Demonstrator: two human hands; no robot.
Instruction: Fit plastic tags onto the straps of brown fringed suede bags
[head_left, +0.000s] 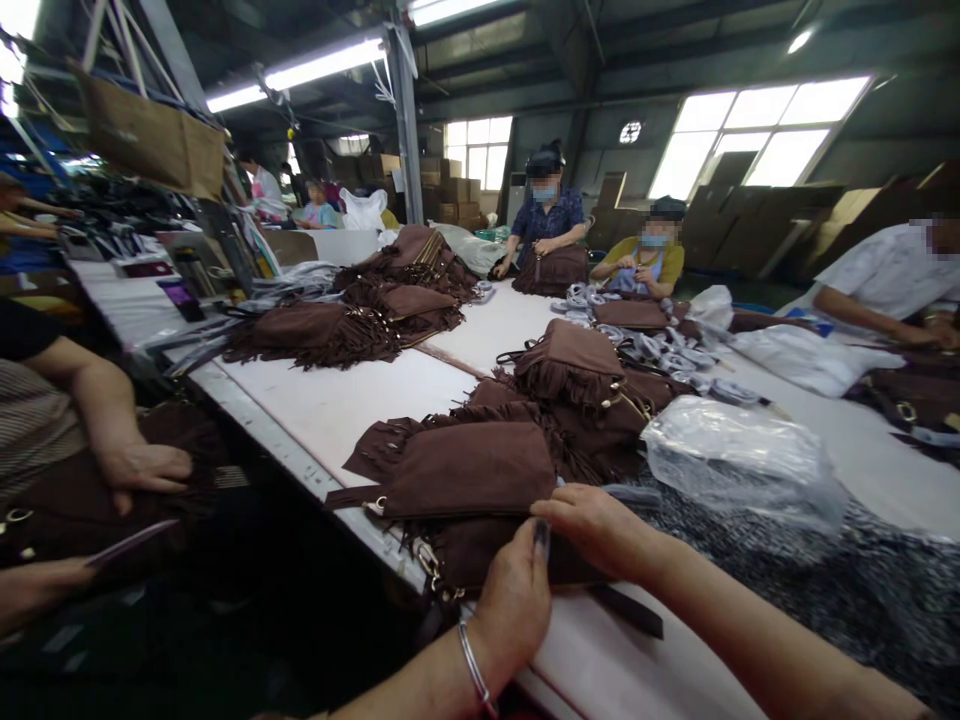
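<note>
In the head view a dark brown fringed bag (472, 465) lies at the table's near edge, its fringe fanned out on the far side. Under it shows more brown bag material (480, 555), with gold-coloured clips and rings (429, 570) at its left end. My left hand (514, 595), a silver bangle at its wrist, is closed on the bag's near edge, thumb on top. Close beside it, my right hand (592, 525) grips the same bag near its right corner with bent fingers. Both hands' fingertips are partly hidden. A dark strap (630, 610) hangs below my right wrist.
Brown fringed bags are heaped just beyond (574, 370) and farther left (322, 330). Clear plastic wrapping (742, 460) lies to the right on black-and-white speckled material. At left, a co-worker's hand (146, 470) rests by another brown bag. Other people work across the white table (300, 405).
</note>
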